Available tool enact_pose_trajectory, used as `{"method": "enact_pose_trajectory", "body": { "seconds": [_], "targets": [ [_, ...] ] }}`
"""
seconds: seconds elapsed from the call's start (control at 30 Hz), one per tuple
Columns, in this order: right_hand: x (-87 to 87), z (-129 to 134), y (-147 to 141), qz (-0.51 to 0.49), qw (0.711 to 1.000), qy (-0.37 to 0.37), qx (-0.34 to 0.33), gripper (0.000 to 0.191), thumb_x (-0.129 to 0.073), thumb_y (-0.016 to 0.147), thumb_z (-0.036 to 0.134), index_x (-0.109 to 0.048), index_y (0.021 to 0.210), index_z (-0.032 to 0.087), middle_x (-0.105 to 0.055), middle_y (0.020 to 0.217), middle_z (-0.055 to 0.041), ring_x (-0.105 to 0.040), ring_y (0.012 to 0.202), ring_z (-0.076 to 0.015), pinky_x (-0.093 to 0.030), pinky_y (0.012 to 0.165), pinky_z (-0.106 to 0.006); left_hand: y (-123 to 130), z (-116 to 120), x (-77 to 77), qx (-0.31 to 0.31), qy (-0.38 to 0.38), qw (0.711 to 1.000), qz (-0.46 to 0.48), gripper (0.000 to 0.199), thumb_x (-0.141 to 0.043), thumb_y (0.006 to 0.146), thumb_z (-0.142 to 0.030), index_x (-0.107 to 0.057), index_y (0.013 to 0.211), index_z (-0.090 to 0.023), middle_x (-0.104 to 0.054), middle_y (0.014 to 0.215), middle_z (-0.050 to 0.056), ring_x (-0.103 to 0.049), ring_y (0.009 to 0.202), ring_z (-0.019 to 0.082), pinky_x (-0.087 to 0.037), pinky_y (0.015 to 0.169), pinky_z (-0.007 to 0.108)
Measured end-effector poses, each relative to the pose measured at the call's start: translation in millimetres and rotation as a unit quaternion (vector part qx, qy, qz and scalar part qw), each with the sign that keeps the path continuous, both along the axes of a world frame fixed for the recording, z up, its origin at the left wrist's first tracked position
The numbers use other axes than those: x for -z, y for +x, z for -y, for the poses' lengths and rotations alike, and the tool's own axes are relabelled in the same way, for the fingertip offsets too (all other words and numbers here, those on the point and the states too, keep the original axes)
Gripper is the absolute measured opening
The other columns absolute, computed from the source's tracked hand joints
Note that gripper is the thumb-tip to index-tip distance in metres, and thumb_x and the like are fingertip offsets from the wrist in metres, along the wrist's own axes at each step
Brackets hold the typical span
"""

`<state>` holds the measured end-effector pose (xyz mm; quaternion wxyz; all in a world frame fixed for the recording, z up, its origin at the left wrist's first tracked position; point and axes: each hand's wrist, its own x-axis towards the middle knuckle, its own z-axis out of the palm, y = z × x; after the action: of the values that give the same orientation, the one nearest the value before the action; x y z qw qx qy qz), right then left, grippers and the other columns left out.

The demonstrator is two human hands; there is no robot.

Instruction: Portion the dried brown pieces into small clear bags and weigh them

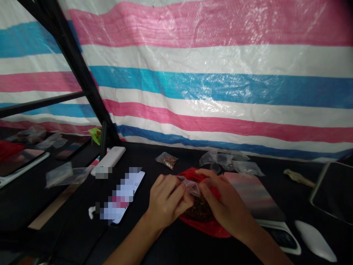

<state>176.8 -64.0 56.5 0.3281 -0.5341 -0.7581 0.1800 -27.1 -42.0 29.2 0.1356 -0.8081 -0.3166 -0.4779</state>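
My L hand (168,198) & R hand (222,202) pinch a clear plastic baggie (192,187) over the open red bag (213,229) of dark granules (200,209), best kept low w/ mouth spread.

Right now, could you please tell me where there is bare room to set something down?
The black table is bare between the smartphone and the small zip bag, and beyond the white computer mouse, right of the scale. Crowding is worst at the red bag, between left hand, right hand, scale and clear plastic bags.
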Motion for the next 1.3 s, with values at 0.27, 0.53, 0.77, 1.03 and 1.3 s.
{"method": "enact_pose_trajectory", "body": {
  "seconds": [0.27,0.53,0.77,1.03,1.3],
  "targets": [
    [0.1,1.4,10.4,-0.193,0.968,-0.158,-0.027,0.049,-0.038,0.107,0.058,-0.054,0.147,0.037,-0.062,0.15,-0.004,-0.057,0.14,-0.0255,-0.048,0.114,-0.047,2.0,0.5,-9.8,0.133,-0.005,0.99,-0.054,0.009,-0.063,0.098,-0.021,-0.067,0.105,-0.017,-0.076,0.097,0.009,-0.072,0.093,0.021,-0.057,0.08,0.033],
    [3.8,-12.8,20.9,-0.224,0.967,-0.121,0.028,0.051,-0.064,0.097,0.052,-0.053,0.141,0.029,-0.075,0.118,-0.006,-0.073,0.103,-0.023,-0.06,0.09,-0.037,4.1,-1.3,-9.9,0.108,-0.216,0.966,-0.086,0.021,-0.06,0.085,-0.009,-0.066,0.1,-0.022,-0.071,0.114,0.008,-0.066,0.11,0.026,-0.052,0.096,0.043],
    [-0.4,1.1,13.9,-0.169,0.979,-0.113,-0.002,0.054,-0.066,0.097,0.042,-0.049,0.148,0.038,-0.066,0.141,-0.0037,-0.066,0.123,-0.0232,-0.052,0.109,-0.041,2.5,-0.6,-7.6,0.153,-0.346,0.926,0.021,0.064,-0.073,0.09,-0.037,-0.045,0.146,-0.025,-0.06,0.143,0.01,-0.057,0.129,0.028,-0.045,0.111,0.046],
    [-9.9,7.3,10.9,-0.156,0.982,-0.101,-0.041,0.062,-0.067,0.097,0.04,-0.042,0.153,0.039,-0.073,0.128,-0.0009,-0.07,0.113,-0.0209,-0.053,0.106,-0.04,5.8,-9.8,16.6,0.197,-0.393,0.896,0.059,0.088,-0.08,0.081,-0.061,-0.04,0.155,-0.033,-0.058,0.15,0.009,-0.051,0.138,0.03,-0.038,0.118,0.047],
    [-5.0,4.4,11.0,-0.193,0.977,-0.074,-0.059,0.063,-0.068,0.097,0.035,-0.042,0.154,0.037,-0.069,0.134,-0.0039,-0.067,0.12,-0.0215,-0.05,0.111,-0.042,9.9,-13.8,18.4,0.195,-0.401,0.889,0.1,0.068,-0.082,0.081,-0.058,-0.061,0.139,-0.03,-0.064,0.137,0.009,-0.053,0.131,0.03,-0.039,0.116,0.048]
  ]
}}
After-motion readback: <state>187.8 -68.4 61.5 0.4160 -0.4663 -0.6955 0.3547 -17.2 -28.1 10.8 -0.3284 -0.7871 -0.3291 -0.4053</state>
